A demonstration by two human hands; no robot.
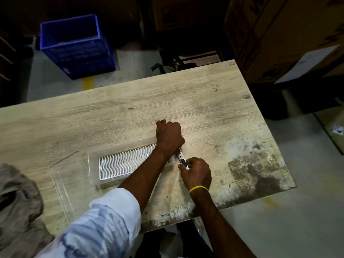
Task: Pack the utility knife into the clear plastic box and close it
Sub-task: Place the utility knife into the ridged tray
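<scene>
Knife: the knife (181, 158) is off the right end of the box, above the table, held between both hands; only a short white-and-dark stretch of its body shows.
Handling: looks slim, stiff and light, so one hand should manage it. The plastic shell is likely a bit slick, so take it across the flat sides, mid-body. I cannot tell whether the blade is out, so keep clear of the tip.
Left hand: the left hand (169, 135) is fisted, knuckles up, closed over the knife's far end, wrist crossing the box's right corner.
Right hand: the right hand (197, 173) has fingers curled in, thumb and fingertips pinching the near end. There is a yellow band (198, 188) at the wrist.
Box: the box (130, 163) is a clear shallow tray, lying open lengthwise on the table (204, 101). It is thin-walled and probably flexes, so go gently.
Contents: a white ribbed insert (122, 162) with wavy ridges fills the floor. No knife is in it yet.
Lid: the lid (68, 180), a clear panel, lies flat just left of the box. I cannot tell whether it is hinged or loose.
Stage: packing not begun, closing still to come.
Around: a cloth (18, 207) sits at the table's near left, and a blue crate (76, 45) on the floor beyond; I cannot tell what is inside it.
</scene>
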